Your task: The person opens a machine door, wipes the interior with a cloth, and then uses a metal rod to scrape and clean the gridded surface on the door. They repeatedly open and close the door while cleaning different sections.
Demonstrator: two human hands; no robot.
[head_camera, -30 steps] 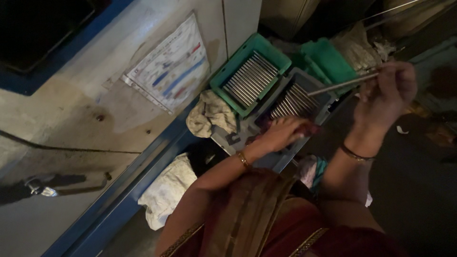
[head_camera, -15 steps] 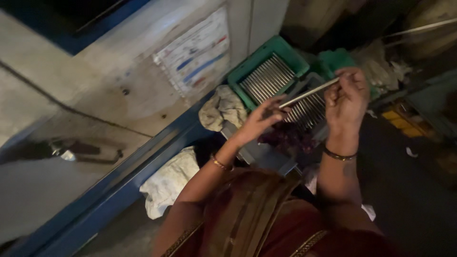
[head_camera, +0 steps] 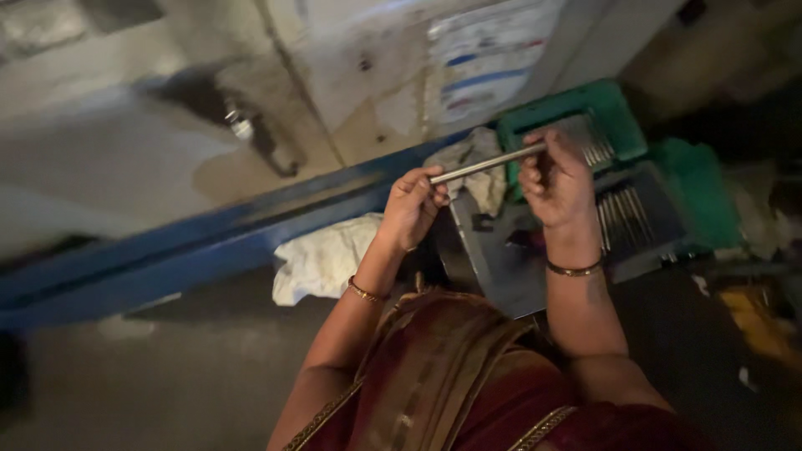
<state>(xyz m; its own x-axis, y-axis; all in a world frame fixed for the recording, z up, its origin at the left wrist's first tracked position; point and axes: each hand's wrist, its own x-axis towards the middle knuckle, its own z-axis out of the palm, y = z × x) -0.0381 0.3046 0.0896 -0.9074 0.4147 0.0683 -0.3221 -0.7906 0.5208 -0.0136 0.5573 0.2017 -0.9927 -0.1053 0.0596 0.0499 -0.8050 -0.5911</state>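
Both grips, left hand (head_camera: pixel 412 205) and right hand (head_camera: pixel 555 179), pinch the thin metal rod (head_camera: pixel 489 164) by its ends; it looks stiff, light, smooth, likely slippery.

Person, seen from above. Garment: dark red draped cloth with an olive-brown pleated band and narrow gold patterned borders. Arms bare. Left hand (head_camera: pixel 411 209): thin gold bangle at the wrist. Right hand (head_camera: pixel 555 179): dark bangle at the wrist.
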